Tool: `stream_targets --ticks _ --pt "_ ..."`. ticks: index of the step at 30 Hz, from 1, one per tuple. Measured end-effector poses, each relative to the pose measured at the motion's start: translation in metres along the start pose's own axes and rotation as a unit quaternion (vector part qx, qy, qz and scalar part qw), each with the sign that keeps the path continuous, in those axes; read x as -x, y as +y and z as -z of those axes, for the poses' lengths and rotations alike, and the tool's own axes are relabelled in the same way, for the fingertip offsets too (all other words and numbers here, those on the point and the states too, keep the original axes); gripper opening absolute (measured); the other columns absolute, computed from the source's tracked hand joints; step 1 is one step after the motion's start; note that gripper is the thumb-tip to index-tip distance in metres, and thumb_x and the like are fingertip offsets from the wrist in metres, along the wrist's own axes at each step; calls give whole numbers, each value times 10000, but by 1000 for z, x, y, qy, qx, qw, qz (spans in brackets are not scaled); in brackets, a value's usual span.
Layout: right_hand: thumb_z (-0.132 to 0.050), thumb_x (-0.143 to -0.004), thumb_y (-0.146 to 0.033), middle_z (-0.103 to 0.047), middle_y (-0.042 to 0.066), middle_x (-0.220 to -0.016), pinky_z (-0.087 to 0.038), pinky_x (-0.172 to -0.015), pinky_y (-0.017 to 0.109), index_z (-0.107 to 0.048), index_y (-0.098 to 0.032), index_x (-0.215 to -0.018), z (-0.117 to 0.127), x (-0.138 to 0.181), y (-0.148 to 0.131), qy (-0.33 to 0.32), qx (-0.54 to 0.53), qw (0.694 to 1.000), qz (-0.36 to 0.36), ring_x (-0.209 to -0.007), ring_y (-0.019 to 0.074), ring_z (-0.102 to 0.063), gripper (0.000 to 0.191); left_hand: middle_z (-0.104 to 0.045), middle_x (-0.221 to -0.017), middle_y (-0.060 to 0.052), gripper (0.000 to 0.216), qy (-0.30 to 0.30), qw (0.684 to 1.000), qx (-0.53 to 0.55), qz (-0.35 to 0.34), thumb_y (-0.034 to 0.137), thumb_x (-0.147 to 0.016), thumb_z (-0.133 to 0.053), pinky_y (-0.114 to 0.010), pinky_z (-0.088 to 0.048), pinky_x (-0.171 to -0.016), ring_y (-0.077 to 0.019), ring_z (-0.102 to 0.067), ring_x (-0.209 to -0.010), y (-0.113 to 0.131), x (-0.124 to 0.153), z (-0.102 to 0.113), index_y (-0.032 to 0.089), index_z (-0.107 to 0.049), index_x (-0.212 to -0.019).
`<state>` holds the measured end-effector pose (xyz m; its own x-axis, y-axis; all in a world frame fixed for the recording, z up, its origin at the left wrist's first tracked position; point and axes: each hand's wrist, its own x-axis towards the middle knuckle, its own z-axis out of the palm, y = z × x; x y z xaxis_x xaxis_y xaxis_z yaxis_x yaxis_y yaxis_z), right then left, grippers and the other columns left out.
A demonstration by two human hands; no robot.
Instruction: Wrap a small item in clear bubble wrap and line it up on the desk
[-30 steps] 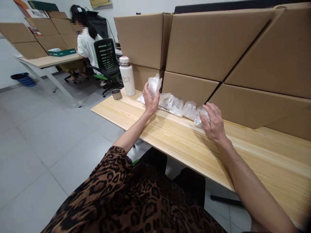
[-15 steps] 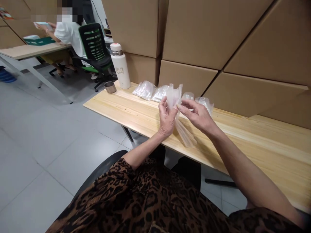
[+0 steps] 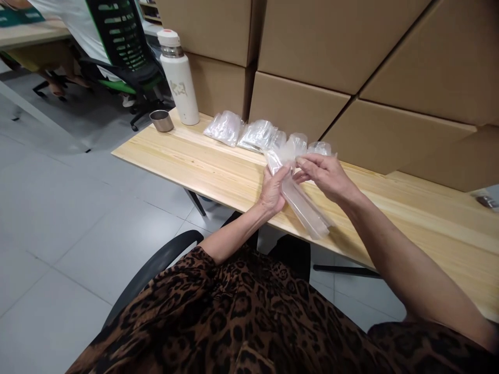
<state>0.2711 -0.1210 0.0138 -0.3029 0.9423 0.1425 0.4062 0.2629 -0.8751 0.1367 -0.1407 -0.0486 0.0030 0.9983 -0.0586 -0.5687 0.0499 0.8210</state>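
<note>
A bunch of clear plastic bags (image 3: 306, 210) is gathered in my left hand (image 3: 273, 191), whose thumb lies across it. The long ends hang down to the right over the table edge, while the upper ends fan out above the thumb. My right hand (image 3: 322, 174) pinches the plastic at its upper right side with thumb and fingertips. Behind my hands, filled clear plastic packets (image 3: 224, 128) lie in a row along the boxes; another packet (image 3: 257, 134) sits just left of the bunch. What the packets contain is too unclear to tell.
On the wooden table (image 3: 187, 163) stand a white thermos (image 3: 181, 85) and a small metal cup (image 3: 161, 121). Stacked cardboard boxes (image 3: 304, 104) wall off the back. A person in a white top sits on a green-black office chair (image 3: 122, 47) at the upper left.
The view has tilted down and shifted slightly right. The upper ends of the plastic bags have spread apart, and the hanging ends swing further right. Both hands keep hold of them.
</note>
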Motion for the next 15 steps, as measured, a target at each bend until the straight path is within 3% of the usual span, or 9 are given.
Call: stream_targets --ticks 4,8,11,15 --pt "-759 -806 -832 -799 119 -1052 -647 -755 444 -780 -225 -1073 -2 18 -2 -2 114 993 -3 -900 304 -751 664 -693 -1469 -146 462 24 1000 16 -13 406 -1075 -545 -445 -594 -1134 -236 -725 -1323 -1 -8 7 179 -478 -1473" --pt "-697 -904 -771 -755 73 -811 -618 -685 442 -770 -241 -914 5 29 -5 -39 181 983 15 -712 258 -701 535 -699 -1465 -137 511 33 998 -23 -39 458 -1092 -511 -475 -594 -1132 -257 -718 -1341 -4 -15 14 208 -434 -1531" --pt "-630 -993 -695 -702 69 -703 -556 -604 387 -713 -214 -766 21 23 -21 32 190 980 45 -613 195 -647 539 -661 -1535 -153 523 54 997 -38 -29 376 -1127 -423 -490 -576 -1162 -261 -668 -1420 -1 -18 18 218 -343 -1619" --pt "-585 -991 -684 -708 68 -724 -430 -635 342 -758 -99 -840 50 5 -70 126 282 948 80 -661 129 -642 629 -430 -1744 -181 651 101 991 -81 20 309 -1142 -335 -458 -440 -1305 -210 -456 -1617 6 -17 23 213 -49 -1718"
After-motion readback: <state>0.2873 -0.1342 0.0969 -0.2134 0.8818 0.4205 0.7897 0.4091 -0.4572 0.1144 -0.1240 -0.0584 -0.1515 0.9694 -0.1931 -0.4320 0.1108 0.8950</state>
